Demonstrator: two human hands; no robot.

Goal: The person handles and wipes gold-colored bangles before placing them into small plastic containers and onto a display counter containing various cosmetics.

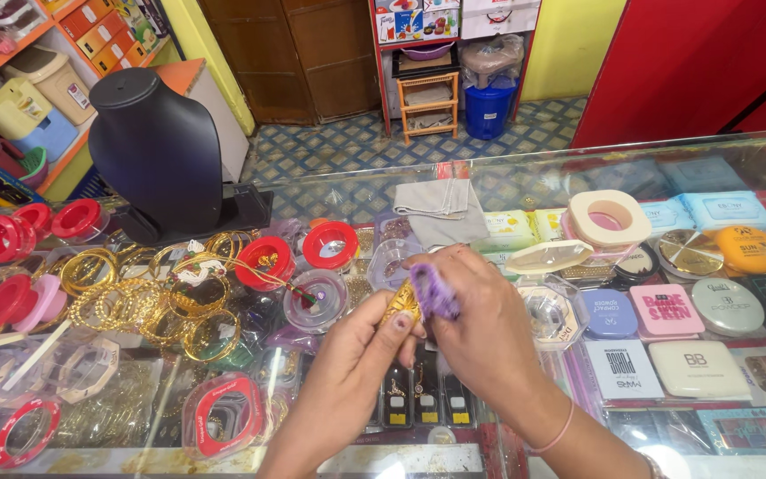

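Fingers of my left hand (361, 341) pinch gold bangles (401, 304) from below while my right hand (472, 310) closes on a purple holder (434, 293) above, steadying both over the glass counter (525, 168).

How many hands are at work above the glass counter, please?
2. The left hand pinches a gold ornament at centre; the right hand, pink band on its wrist, grips a purple piece beside it. No others show.
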